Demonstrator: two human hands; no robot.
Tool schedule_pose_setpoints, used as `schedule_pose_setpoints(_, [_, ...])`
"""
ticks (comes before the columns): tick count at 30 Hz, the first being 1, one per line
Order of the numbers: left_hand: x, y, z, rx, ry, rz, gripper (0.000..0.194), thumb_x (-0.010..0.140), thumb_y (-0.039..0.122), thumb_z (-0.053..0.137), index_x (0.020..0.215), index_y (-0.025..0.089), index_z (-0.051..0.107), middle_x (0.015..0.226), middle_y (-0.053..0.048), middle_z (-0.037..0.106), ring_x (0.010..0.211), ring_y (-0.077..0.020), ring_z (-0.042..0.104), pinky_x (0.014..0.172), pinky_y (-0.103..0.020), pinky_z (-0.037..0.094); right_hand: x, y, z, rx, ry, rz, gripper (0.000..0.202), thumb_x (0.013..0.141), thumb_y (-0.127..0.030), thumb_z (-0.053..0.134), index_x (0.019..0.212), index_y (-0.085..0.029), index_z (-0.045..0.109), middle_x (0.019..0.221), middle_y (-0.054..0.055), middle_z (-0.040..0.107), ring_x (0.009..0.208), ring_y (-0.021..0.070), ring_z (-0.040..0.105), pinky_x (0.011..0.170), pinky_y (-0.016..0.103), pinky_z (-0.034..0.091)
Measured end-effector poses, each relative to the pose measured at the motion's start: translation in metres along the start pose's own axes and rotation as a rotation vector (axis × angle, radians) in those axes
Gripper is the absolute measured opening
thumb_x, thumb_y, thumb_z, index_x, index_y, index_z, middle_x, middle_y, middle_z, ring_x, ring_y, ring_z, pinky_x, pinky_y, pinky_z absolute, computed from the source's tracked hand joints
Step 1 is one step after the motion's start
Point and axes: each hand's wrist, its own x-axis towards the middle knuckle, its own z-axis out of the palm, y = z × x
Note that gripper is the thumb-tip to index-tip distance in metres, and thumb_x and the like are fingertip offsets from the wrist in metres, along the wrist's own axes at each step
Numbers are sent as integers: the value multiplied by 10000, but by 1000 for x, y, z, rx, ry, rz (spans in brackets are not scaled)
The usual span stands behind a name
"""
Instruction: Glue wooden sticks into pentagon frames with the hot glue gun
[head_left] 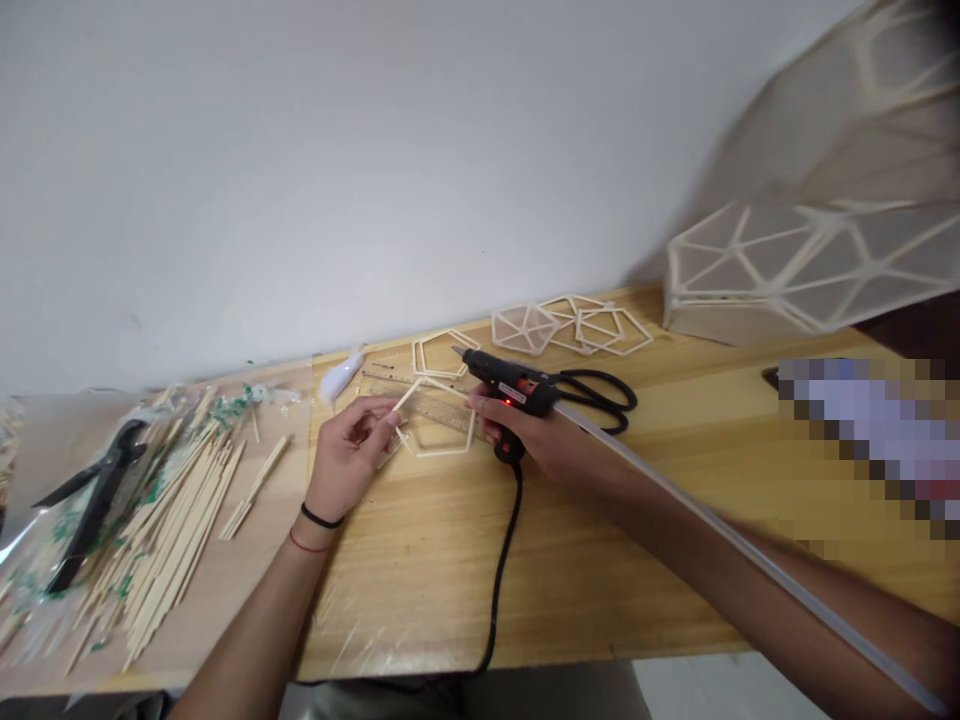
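Observation:
My left hand pinches the left side of a pentagon frame made of thin wooden sticks. In my right hand is a black glue gun, its nozzle pointing left and a small red light lit. A long clear glue stick runs from its back over my right forearm. My right fingertips also touch the frame's right corner. Under the frame lies a clear ruler. Another wooden pentagon frame rests just behind it.
Loose wooden sticks and a black-handled tool lie on the left. Farther back are a white glue bottle, a covered pentagon and black-handled scissors. A large panelled structure stands at right. The gun's cord crosses the table.

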Motion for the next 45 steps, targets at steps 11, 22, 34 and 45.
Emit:
schedule_pose_setpoints(11, [-1, 3, -1, 21, 24, 2, 263, 856, 394, 834, 963, 154, 825, 714, -29, 735, 530, -92, 549, 500, -200, 439, -1, -1, -2, -8, -51, -47, 394, 815, -555, 839, 881, -213, 653, 653, -44, 536, 577, 120, 454, 546, 288, 327])
schedule_pose_setpoints(22, [-2, 4, 0, 25, 39, 45, 222, 889, 388, 807, 937, 171, 800, 687, -23, 732, 484, -97, 564, 465, -208, 448, 1, 0, -3, 96, -127, -65, 359, 820, -515, 859, 876, -220, 663, 630, -53, 515, 584, 129, 448, 570, 300, 345])
schedule_pose_setpoints(34, [3, -4, -6, -70, 215, 0, 390, 838, 537, 849, 940, 182, 725, 688, 10, 699, 458, -87, 567, 425, -180, 419, 2, 4, -7, 185, -105, -17, 375, 813, -565, 852, 812, -208, 736, 718, 11, 603, 655, 161, 541, 572, 305, 409])
schedule_pose_setpoints(45, [3, -4, -6, -69, 208, -8, 410, 843, 559, 842, 955, 185, 716, 740, 0, 719, 465, -82, 571, 438, -183, 428, 1, 3, -10, 71, -193, -117, 341, 868, -511, 810, 730, -215, 713, 748, 34, 648, 700, 191, 583, 668, 355, 460])
